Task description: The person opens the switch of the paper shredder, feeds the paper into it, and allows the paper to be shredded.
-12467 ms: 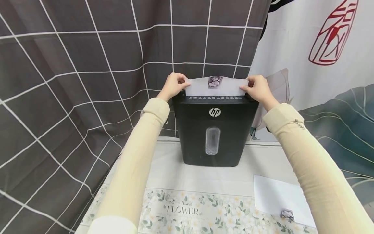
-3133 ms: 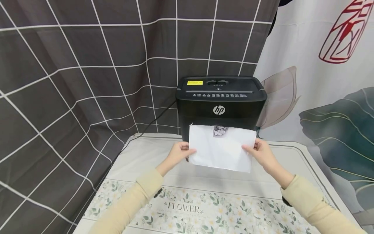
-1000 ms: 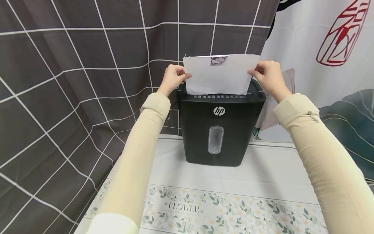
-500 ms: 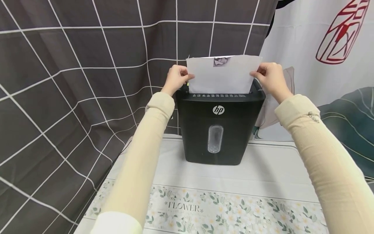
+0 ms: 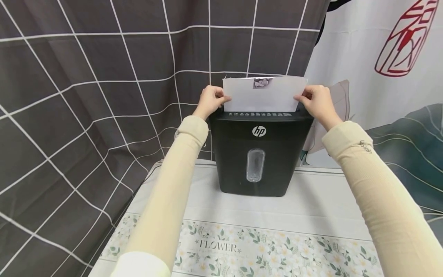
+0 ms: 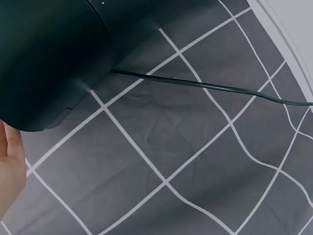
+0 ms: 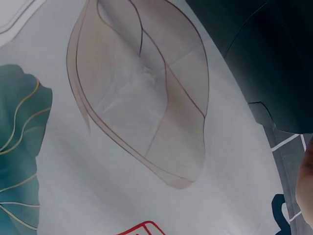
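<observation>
A white sheet of paper [image 5: 263, 98] stands upright in the top slot of a black HP paper shredder [image 5: 238, 154], its lower part hidden inside. A small greyish picture is printed at the paper's upper edge. My left hand [image 5: 210, 101] pinches the sheet's left edge between thumb and fingers. On the opposite edge my right hand [image 5: 318, 103] pinches it the same way. Only part of the left hand [image 6: 11, 169] shows in the left wrist view, beside the dark shredder body [image 6: 49, 58]. The right wrist view catches a sliver of the right hand [image 7: 305, 186].
The shredder stands on a white table cover [image 5: 204, 184] with a floral band [image 5: 277, 246] in front. Close behind hangs a dark grid curtain [image 5: 138, 61], and a patterned white cloth [image 5: 360, 46] hangs at the right. A black cord [image 6: 205, 85] runs from the shredder.
Both hands raised the paper from in front of the shredder to its slot. Over the last half second the sheet has sunk lower into it, the hands moving down along with it.
</observation>
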The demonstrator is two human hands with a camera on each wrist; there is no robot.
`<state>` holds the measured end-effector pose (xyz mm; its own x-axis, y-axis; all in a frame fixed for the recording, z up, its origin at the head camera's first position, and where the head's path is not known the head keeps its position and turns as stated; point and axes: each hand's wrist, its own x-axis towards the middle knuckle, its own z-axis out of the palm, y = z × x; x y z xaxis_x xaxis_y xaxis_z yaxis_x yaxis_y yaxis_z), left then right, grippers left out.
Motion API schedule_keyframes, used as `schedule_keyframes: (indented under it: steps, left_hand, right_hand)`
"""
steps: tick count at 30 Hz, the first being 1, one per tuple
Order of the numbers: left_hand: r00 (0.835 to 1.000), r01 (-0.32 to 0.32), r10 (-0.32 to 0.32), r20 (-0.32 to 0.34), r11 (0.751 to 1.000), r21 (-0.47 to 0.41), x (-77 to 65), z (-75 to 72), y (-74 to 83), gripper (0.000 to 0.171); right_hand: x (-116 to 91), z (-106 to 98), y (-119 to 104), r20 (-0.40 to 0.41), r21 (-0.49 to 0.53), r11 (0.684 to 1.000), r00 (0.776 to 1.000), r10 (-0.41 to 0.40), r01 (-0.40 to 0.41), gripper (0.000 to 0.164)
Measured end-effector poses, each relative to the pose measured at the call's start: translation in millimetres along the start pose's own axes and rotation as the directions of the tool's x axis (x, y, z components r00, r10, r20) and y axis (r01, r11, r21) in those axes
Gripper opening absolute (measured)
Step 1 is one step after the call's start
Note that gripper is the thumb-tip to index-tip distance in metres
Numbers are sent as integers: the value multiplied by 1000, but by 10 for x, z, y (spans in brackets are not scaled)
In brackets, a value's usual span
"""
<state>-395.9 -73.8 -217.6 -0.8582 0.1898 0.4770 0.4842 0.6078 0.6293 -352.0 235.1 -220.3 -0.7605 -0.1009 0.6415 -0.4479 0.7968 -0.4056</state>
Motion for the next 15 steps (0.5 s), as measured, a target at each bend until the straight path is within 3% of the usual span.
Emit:
schedule_keyframes:
  steps: [8,15]
  left_hand:
    - [999,-37,36,13,997,69,-12,48,-17,25]
    - [999,-43,41,19,994,99,-28,93,-44,29]
  right_hand:
    - [-36,32,69,14,-14,1000,1000,2,-2,21]
    - [-43,54,68,12,50,998,1000,27,-27,21]
